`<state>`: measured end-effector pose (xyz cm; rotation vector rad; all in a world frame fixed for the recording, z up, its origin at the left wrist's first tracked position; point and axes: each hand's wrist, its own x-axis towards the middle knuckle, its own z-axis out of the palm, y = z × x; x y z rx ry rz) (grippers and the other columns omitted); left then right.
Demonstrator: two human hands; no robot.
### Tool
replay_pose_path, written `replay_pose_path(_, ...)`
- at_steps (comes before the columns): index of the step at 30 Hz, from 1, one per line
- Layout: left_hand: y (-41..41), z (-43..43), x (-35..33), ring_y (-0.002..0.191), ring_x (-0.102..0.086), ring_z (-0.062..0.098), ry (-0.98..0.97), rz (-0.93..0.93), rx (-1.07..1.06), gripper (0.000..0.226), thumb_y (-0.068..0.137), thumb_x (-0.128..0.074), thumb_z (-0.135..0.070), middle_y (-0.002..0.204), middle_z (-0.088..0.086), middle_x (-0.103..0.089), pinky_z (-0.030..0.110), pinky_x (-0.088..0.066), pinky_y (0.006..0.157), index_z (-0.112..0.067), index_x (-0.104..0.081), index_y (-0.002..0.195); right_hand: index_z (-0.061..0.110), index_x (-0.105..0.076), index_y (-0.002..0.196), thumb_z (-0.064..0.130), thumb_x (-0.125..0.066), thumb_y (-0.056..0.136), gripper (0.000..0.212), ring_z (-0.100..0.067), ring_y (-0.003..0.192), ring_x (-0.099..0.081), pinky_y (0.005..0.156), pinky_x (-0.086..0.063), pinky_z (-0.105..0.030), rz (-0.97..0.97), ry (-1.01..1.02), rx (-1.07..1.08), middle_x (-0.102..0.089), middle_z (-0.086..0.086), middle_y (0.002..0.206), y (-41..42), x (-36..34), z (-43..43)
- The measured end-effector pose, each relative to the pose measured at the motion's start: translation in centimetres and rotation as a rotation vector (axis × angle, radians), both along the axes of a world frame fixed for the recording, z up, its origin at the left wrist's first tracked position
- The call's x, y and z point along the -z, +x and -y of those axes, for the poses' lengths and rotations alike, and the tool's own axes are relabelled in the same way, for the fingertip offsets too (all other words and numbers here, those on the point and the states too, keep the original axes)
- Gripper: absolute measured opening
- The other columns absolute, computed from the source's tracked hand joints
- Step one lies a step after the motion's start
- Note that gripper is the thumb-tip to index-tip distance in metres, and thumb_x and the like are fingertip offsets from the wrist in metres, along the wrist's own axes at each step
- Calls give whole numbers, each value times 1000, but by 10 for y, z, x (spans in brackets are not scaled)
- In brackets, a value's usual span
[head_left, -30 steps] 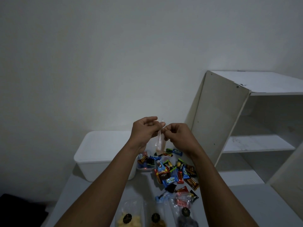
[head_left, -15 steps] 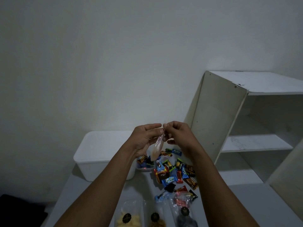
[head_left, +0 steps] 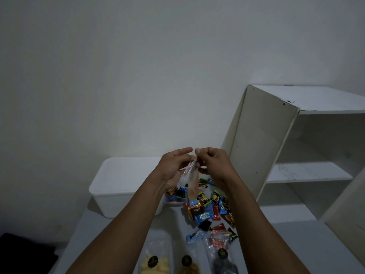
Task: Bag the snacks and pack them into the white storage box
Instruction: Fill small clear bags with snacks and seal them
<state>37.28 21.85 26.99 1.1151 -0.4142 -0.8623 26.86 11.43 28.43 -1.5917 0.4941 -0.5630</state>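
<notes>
Above loose snacks (head_left: 205, 212), left hand (head_left: 173, 167) and right hand (head_left: 214, 165) pinch one bag (head_left: 190, 179)

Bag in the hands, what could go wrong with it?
The left hand and right hand pinch only the top of the thin bag, so it may slip or tear. It hangs over the loose snacks; a drop could knock some about.

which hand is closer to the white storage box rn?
Left. The left hand is raised by the right end of the white storage box; the right hand is further right, toward the shelf unit. Both pinch the clear bag between them.
</notes>
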Motion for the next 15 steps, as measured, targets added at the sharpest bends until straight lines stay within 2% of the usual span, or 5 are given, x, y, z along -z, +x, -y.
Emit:
replay_pose_path(3,1,1,1,86,-65,30,-12,-69,-2,30,86,-61,5,98,25,-67,40,-55,85,-3,-66,115,4,-63,83,22,-56,99,25,-13,62,-61,70,-53,-34,-4,-27,8,-61,-4,64,2,2,0)
replay_pose_path(7,1,0,2,94,-67,30,38,49,-2,33,85,-64,5,100,21,-72,46,-53,95,-8,-68,115,6,-67,81,27,-64,94,26,-18,67,-67,75,-59,-39,-11,-27,12,-66,-2,66,1,1,0)
replay_pose_path(11,-1,0,0,85,-72,22,52,113,6,37,84,-64,7,94,14,-75,43,-56,89,-9,-66,118,10,-69,74,29,-71,89,25,-19,66,-63,75,-57,-38,-28,39,19,-65,-4,65,2,0,-1)
replay_pose_path(15,-2,0,0,85,-70,30,2,20,1,34,85,-61,6,98,24,-71,43,-57,88,0,-65,118,8,-69,78,26,-66,93,24,-14,61,-57,67,-52,-35,-28,84,42,-62,-2,62,5,0,-2)
